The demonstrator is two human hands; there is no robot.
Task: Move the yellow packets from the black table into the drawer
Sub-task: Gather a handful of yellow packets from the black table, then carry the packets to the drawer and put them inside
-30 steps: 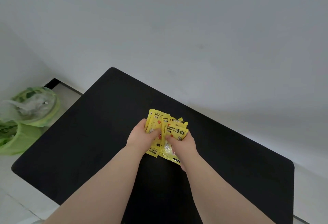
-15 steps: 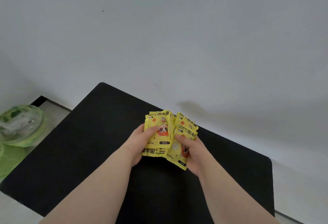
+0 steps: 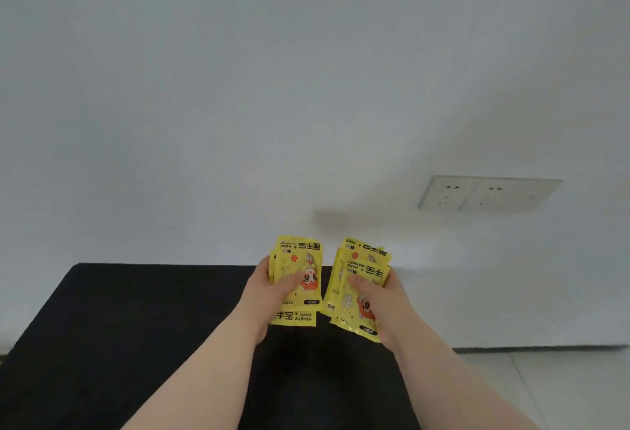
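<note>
Yellow packets in two fans, one per hand, both lifted off the black table (image 3: 136, 344). L hand (image 3: 269, 296) pinches left stack (image 3: 297, 279), thumb across the front, fingers behind. R hand (image 3: 381, 300) does the same w/ right stack (image 3: 358, 293), which is splayed more, corners poking out at top. Stacks near each other, not touching. None left on the tabletop that I can see.

Risks, my read: glossy film, loose fan; one packet could slide out of the R bundle if the grip shifts during carry. Drawer not in view, so hands must travel to it w/ both full; opening it would need a free hand.

Surface: matt black top, bare. Room: plain white wall behind, double wall socket (image 3: 487, 194) far right, pale floor tiles at right edge.
</note>
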